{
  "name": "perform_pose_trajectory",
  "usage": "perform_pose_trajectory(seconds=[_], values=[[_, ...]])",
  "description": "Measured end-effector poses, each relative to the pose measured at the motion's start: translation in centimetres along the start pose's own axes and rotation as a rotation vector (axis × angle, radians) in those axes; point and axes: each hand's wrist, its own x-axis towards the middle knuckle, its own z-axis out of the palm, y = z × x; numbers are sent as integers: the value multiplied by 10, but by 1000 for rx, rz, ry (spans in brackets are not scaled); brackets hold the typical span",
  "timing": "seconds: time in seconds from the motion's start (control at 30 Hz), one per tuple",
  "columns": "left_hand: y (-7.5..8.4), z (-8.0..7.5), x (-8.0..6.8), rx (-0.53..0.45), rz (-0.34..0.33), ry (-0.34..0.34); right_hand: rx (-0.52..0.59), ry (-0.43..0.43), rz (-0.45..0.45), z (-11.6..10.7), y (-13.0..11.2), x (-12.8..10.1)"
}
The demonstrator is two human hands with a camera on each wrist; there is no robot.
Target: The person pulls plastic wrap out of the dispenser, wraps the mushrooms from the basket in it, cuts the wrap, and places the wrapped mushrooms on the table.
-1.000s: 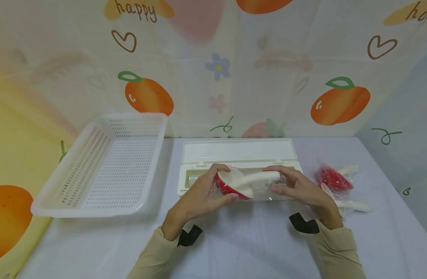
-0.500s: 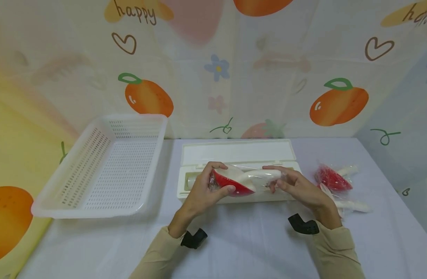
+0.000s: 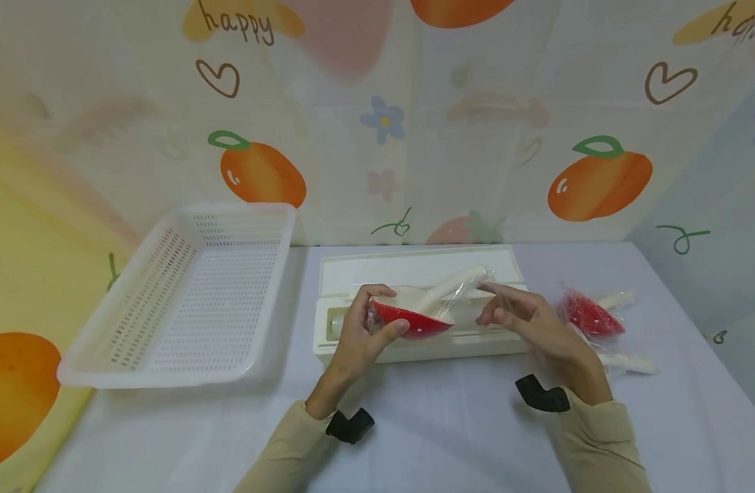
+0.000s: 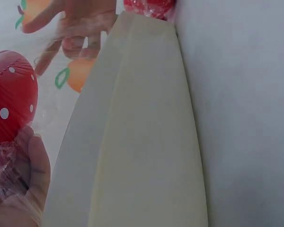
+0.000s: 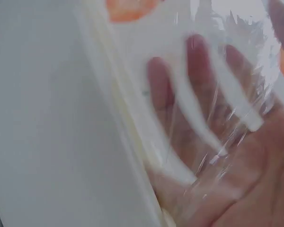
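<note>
In the head view my left hand [image 3: 365, 332] grips a ladle [image 3: 414, 320] by its red, white-dotted bowl, thumb on the near side. Clear film wraps the ladle, and its white handle tilts up to the right. My right hand [image 3: 540, 325] is near the handle end, its fingers extended. Film stretches across that right hand [image 5: 213, 118] in the right wrist view, with the fingers visible through it. Beneath and behind the ladle lies a white cling film box [image 3: 414, 263], lid raised; the end of a film roll [image 3: 336, 323] shows at its left.
A white perforated basket [image 3: 229, 373] stands on the left. To the right lie another film-wrapped red ladle [image 3: 590, 315] and a wrapped white-handled item [image 3: 627, 361], partly behind my right hand. A printed cloth [image 3: 464, 150] hangs behind the white-covered table [image 3: 439, 424].
The ladle's handle has swung from nearly level to pointing up and right. My right hand has come away from the handle and shifted slightly right; my left hand keeps its hold on the bowl.
</note>
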Motion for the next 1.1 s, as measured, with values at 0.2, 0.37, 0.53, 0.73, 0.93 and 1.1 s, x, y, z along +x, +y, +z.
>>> perform_pose_trajectory(seconds=[0.2, 0.37, 0.53, 0.73, 0.93, 1.1], values=[[-1, 0, 0, 7, -4, 1, -31, 103, 43, 1, -3, -1], [1, 2, 0, 21, 8, 19, -112, 55, 92, 5, 2, 1], [5, 3, -1, 60, 25, 48, -216, 69, 97, 9, 7, 6], [13, 2, -2, 50, 27, 47, -301, 93, 113, 13, 2, 11], [21, 2, -3, 56, 24, 46, -373, 124, 207, 17, -8, 12], [28, 3, -4, 54, 35, 39, -397, 142, 292, 19, -13, 12]])
